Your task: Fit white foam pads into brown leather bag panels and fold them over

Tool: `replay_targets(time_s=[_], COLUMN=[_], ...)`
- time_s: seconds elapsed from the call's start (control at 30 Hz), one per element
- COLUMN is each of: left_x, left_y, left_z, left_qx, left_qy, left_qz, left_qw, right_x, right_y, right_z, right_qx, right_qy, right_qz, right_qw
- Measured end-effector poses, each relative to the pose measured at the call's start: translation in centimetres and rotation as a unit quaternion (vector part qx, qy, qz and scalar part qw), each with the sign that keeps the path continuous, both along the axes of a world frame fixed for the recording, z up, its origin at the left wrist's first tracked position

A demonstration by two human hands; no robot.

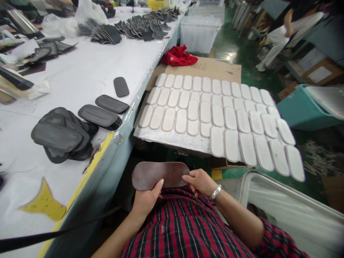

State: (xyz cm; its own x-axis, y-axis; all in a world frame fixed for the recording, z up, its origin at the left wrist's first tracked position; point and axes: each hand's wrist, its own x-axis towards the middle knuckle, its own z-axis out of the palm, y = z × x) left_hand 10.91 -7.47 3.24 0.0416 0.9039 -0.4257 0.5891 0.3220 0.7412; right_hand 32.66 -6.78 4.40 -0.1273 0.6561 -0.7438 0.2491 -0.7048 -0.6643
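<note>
A dark brown leather piece (158,173), long with rounded ends, lies level in front of my striped shirt. My left hand (147,199) grips its lower edge, thumb on top and fingers underneath. At its right end, my right hand (202,183) pinches the edge between thumb and fingers. To the left on the worktable sits a heap of dark grey oval pieces (57,136). Beside that heap are a small stack of similar pieces (99,116), another dark piece (112,104) and a single smaller one (121,87).
Rows of white oval pieces (229,139) cover a board right of the worktable (88,71). A red cloth (181,56) lies behind them. A clear bin (200,32), a teal bin (303,107) and a metal-rimmed container (292,204) stand around. A person (282,36) is at back right.
</note>
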Motion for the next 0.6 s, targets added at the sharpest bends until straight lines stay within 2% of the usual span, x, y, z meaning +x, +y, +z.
replay_targets(time_s=[0.3, 0.4, 0.5, 0.6], left_x=[0.4, 0.4, 0.2, -0.3], left_y=[0.0, 0.2, 0.4, 0.4], left_z=[1.0, 1.4, 1.2, 0.5], left_qx=[0.019, 0.063, 0.121, 0.117], left_qy=[0.022, 0.027, 0.03, 0.039], left_qz=[-0.027, -0.026, -0.035, -0.062], left_qw=[0.999, 0.997, 0.992, 0.99], right_x=[-0.2, -0.5, -0.6, -0.5], right_y=[0.0, -0.2, -0.7, -1.2], right_z=[-0.2, -0.3, -0.6, -1.1], right_qx=[0.012, 0.004, 0.011, 0.033], right_qy=[-0.037, -0.045, -0.059, -0.079], right_qz=[0.022, 0.015, -0.002, -0.026], right_qw=[0.999, 0.999, 0.998, 0.996])
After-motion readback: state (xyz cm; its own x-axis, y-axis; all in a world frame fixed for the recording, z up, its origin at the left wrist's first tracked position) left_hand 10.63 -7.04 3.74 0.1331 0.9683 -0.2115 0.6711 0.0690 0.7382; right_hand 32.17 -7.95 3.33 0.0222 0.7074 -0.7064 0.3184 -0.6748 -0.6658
